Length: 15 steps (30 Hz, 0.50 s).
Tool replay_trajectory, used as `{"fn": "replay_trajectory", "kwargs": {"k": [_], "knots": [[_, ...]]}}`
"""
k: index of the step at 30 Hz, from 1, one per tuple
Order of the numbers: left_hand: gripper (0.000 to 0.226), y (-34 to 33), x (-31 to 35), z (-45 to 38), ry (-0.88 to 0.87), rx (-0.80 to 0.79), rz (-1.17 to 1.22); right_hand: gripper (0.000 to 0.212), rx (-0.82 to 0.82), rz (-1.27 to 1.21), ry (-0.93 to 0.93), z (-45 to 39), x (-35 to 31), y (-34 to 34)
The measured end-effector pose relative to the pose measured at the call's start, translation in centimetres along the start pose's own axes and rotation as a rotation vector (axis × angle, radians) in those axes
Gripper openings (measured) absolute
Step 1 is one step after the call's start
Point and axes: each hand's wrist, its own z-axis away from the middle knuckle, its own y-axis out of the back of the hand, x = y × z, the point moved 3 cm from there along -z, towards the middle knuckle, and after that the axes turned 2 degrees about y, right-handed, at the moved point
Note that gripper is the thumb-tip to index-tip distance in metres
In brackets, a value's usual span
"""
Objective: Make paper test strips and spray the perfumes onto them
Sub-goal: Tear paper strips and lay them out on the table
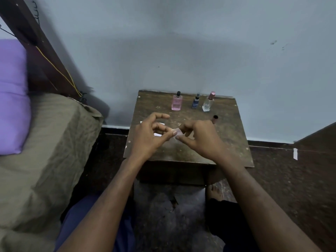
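Note:
Over the small wooden table (227, 135), my left hand (151, 135) and my right hand (200, 137) meet and pinch a small pale paper piece (177, 133) between thumbs and fingers. White paper (157, 134) lies on the table under my left hand, mostly hidden. At the table's far edge stand three perfume bottles: a pink one with a black cap (176, 101), a small dark blue one (196, 101) and a clear one with a pink cap (208, 102). A loose dark cap (215, 118) lies near my right hand.
A bed with an olive sheet (45, 151) and a purple pillow (12, 97) is at the left. The blue wall (181, 51) backs the table. Dark floor (281, 170) surrounds it, with a white paper scrap (295, 154) at the right. My bare foot (215, 191) rests below the table.

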Motion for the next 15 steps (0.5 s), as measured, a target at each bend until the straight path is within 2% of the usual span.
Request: {"fn": "replay_trajectory", "kwargs": {"k": [2,4,7,9,12,15], "knots": [[0.046,-0.7,0.4,0.3,-0.002,-0.060,0.036,0.011,0.078,-0.095,-0.060,1.2,0.1,0.1],[0.040,-1.4,0.5,0.5,-0.010,-0.143,0.073,0.011,0.175,-0.308,-0.195,2.5,0.8,0.1],[0.031,-2.4,0.2,0.9,0.009,-0.323,0.004,0.012,0.344,-0.913,-0.509,4.5,1.5,-0.5],[0.031,-3.0,-0.2,1.3,0.053,-0.436,-0.053,0.012,0.405,-1.202,-0.691,5.3,1.9,-1.1],[0.024,-3.6,-0.9,1.5,0.068,-0.474,-0.156,0.014,0.404,-1.324,-0.807,5.4,2.6,-1.5],[0.011,-3.8,-1.3,1.3,0.077,-0.404,-0.141,0.019,0.394,-1.351,-0.807,4.5,3.6,-1.4]]}}
